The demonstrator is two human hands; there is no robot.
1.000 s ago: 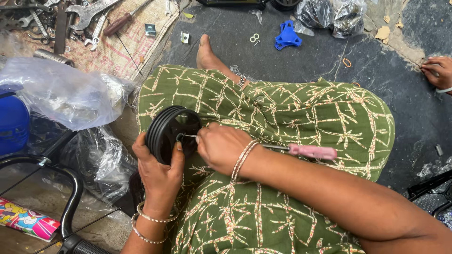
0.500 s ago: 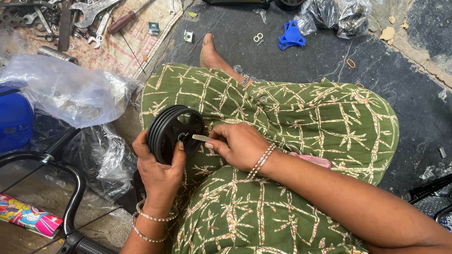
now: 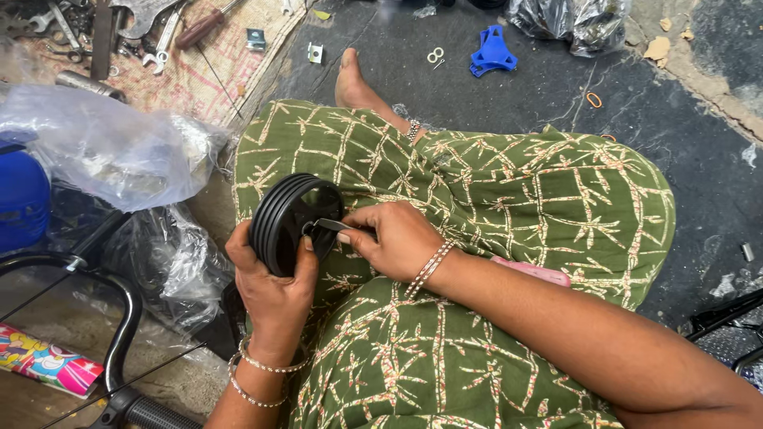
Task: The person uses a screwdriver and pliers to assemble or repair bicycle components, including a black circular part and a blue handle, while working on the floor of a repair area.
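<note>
Seated cross-legged on dark floor matting (image 3: 509, 119), person in green patterned cloth (image 3: 509, 206), work held over the lap. Clear plastic bag (image 3: 103, 151) lies at the mat's left edge, a blue container (image 3: 20, 199) beside it; black handlebar (image 3: 119, 349) curves across the lower left corner. Left hand (image 3: 274, 290) is wrapped around a black ribbed plastic wheel (image 3: 290, 218), thumb and fingers clamped on the rim, wheel tilted with its hub face toward the right. Right hand (image 3: 393, 238) is closed tight on a slim metal tool (image 3: 330, 226), tip pushed in at the wheel's hub; the tool's pink handle (image 3: 531, 272) shows past the forearm. Step in hand, judged: working something at the hub, prying or seating; exact part hidden by the fingers. Next move likely calls for a steady brace from the left hand and controlled pressure along the tool so the tip does not slip toward the thumb. Blue plastic bracket (image 3: 493, 52), small washers (image 3: 435, 56) and spanners (image 3: 159, 36) lie well apart near the far edge.
</note>
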